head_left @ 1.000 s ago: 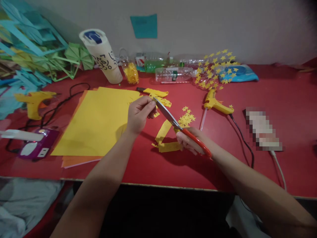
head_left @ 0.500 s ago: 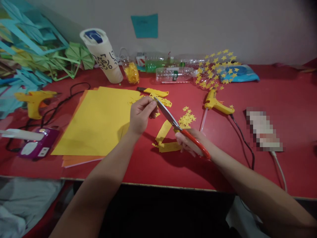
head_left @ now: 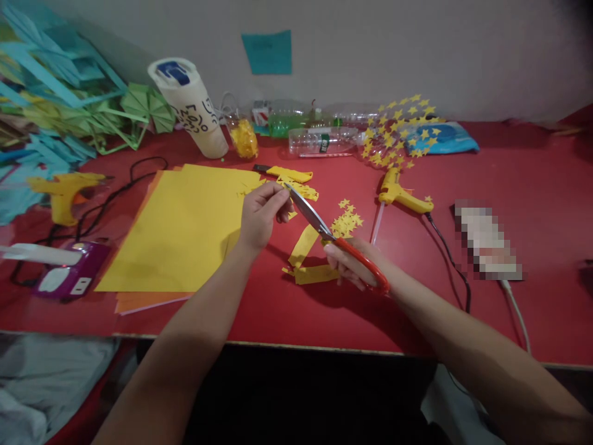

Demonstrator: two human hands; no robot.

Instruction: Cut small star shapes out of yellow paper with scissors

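Observation:
My right hand (head_left: pixel 345 262) grips red-handled scissors (head_left: pixel 309 212), their blades pointing up and left. At the blade tips, my left hand (head_left: pixel 260 213) is closed in a pinch on what looks like a small piece of yellow paper, mostly hidden by the fingers. Below and between the hands lie yellow paper strips (head_left: pixel 317 274). Several small yellow paper stars (head_left: pixel 347 222) are heaped just beyond the scissors. A stack of yellow paper sheets (head_left: pixel 176 228) lies left of my left hand. Behind that hand are yellow scraps (head_left: pixel 303 189) and a yellow utility knife (head_left: pixel 296 175).
On the red table (head_left: pixel 417 259), a yellow glue gun (head_left: pixel 403 194) and a phone (head_left: pixel 488 241) lie right; another glue gun (head_left: pixel 65 193) and a purple power strip (head_left: pixel 69 272) lie left. Behind stand a tumbler (head_left: pixel 194 111), plastic bottles (head_left: pixel 322 141) and a star cluster (head_left: pixel 402 130).
The view has shifted slightly. Both hands keep nearly the same pose, and the scissors' tips stay at my left fingertips.

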